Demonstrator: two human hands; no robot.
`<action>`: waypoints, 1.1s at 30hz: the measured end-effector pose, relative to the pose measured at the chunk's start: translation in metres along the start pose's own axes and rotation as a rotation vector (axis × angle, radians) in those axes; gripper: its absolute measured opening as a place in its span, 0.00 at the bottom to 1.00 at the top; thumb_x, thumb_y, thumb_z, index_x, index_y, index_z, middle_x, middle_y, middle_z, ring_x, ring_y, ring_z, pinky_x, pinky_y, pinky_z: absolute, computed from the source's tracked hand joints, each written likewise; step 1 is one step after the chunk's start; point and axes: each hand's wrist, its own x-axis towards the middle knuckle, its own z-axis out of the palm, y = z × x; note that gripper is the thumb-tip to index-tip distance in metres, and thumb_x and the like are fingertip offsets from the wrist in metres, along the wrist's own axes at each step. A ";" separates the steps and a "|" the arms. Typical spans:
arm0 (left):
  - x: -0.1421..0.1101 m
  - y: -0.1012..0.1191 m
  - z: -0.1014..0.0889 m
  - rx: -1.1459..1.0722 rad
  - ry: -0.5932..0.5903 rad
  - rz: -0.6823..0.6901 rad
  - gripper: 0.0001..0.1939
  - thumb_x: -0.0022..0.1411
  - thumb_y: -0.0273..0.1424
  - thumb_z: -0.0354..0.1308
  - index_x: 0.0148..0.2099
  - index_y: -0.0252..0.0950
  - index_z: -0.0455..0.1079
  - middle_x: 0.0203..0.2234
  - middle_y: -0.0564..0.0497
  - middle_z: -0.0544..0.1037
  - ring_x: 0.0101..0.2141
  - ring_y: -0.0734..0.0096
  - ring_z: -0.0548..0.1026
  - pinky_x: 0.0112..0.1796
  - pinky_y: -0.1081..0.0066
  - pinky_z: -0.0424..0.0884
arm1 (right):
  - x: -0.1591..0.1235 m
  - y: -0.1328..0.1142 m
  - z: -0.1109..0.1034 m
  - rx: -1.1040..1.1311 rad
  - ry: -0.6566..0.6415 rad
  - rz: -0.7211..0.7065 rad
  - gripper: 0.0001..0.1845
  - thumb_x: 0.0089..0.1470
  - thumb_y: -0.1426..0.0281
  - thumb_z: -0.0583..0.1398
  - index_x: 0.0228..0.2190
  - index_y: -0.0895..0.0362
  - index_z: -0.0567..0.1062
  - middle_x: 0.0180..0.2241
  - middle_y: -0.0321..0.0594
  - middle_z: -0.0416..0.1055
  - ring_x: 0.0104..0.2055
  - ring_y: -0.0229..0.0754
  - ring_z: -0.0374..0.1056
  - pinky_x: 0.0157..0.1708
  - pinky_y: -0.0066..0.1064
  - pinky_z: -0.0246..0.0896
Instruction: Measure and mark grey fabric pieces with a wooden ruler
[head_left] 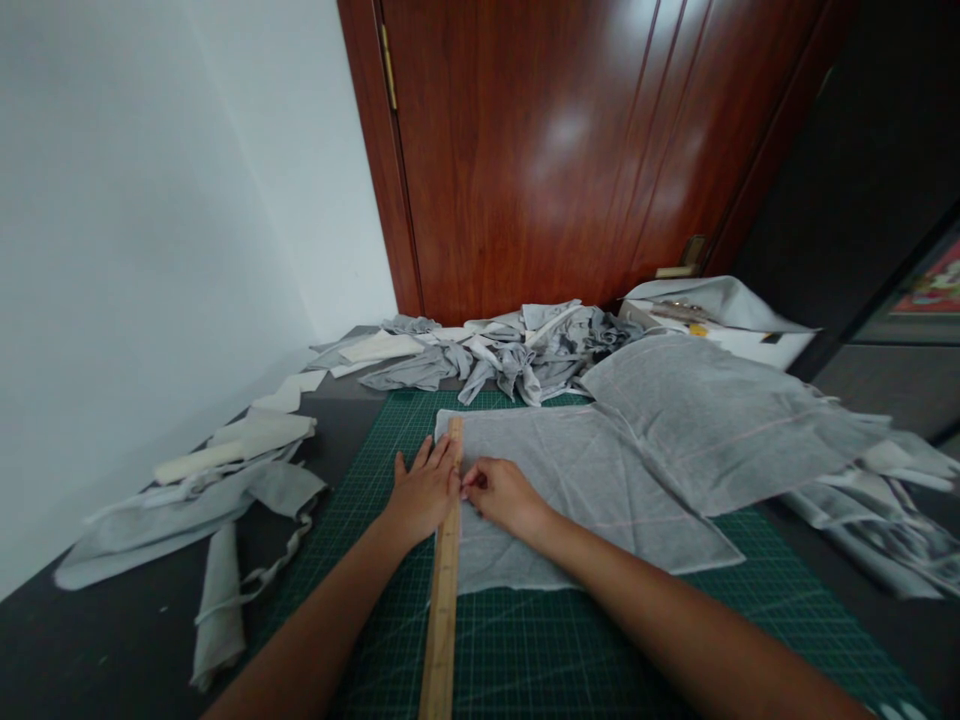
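A long wooden ruler [443, 600] lies lengthwise along the left edge of a grey fabric piece [559, 460], running past it towards me. My left hand [426, 490] is open and flat, fingers spread, pressing on the ruler's upper part. Just to the right of the ruler, my right hand [504, 492] is closed in a pinch on the fabric beside the ruler's edge. What sits between its fingertips is too small to make out. Faint pinkish lines cross the fabric. Beneath everything lies a green gridded cutting mat [540, 660].
Another grey fabric piece [720, 420] overlaps on the right. Crumpled scraps [517, 365] are heaped at the back, with more cloth strips [202, 490] at left and a cloth pile [877, 530] at right. A white box [787, 348] stands back right, near a wooden door [547, 150].
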 end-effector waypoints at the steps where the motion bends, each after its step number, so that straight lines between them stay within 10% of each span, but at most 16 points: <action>1: 0.000 0.000 0.001 0.002 0.002 0.000 0.27 0.67 0.32 0.34 0.68 0.38 0.46 0.65 0.48 0.51 0.64 0.54 0.48 0.55 0.38 0.50 | -0.001 -0.001 0.000 -0.004 -0.008 0.004 0.10 0.47 0.81 0.56 0.26 0.58 0.76 0.23 0.35 0.73 0.20 0.32 0.64 0.26 0.23 0.58; 6: 0.001 -0.001 0.003 0.002 -0.005 -0.009 0.27 0.67 0.32 0.34 0.67 0.40 0.47 0.65 0.49 0.51 0.64 0.54 0.48 0.56 0.38 0.50 | -0.010 -0.009 -0.004 0.046 -0.074 0.046 0.08 0.46 0.81 0.58 0.26 0.59 0.75 0.21 0.33 0.70 0.18 0.31 0.61 0.22 0.22 0.57; 14: 0.000 -0.001 0.001 -0.011 -0.012 -0.002 0.27 0.67 0.32 0.33 0.68 0.38 0.45 0.65 0.49 0.50 0.64 0.55 0.47 0.56 0.38 0.50 | -0.024 -0.010 -0.040 0.396 -0.628 0.239 0.04 0.38 0.79 0.61 0.20 0.60 0.73 0.15 0.27 0.64 0.18 0.29 0.59 0.18 0.19 0.56; 33: 0.002 -0.008 -0.001 -0.062 0.002 -0.058 0.29 0.64 0.32 0.41 0.67 0.41 0.48 0.64 0.49 0.55 0.64 0.58 0.50 0.58 0.43 0.48 | -0.044 0.098 -0.128 0.494 0.257 0.117 0.16 0.41 0.58 0.65 0.26 0.57 0.73 0.21 0.33 0.63 0.22 0.35 0.58 0.23 0.28 0.55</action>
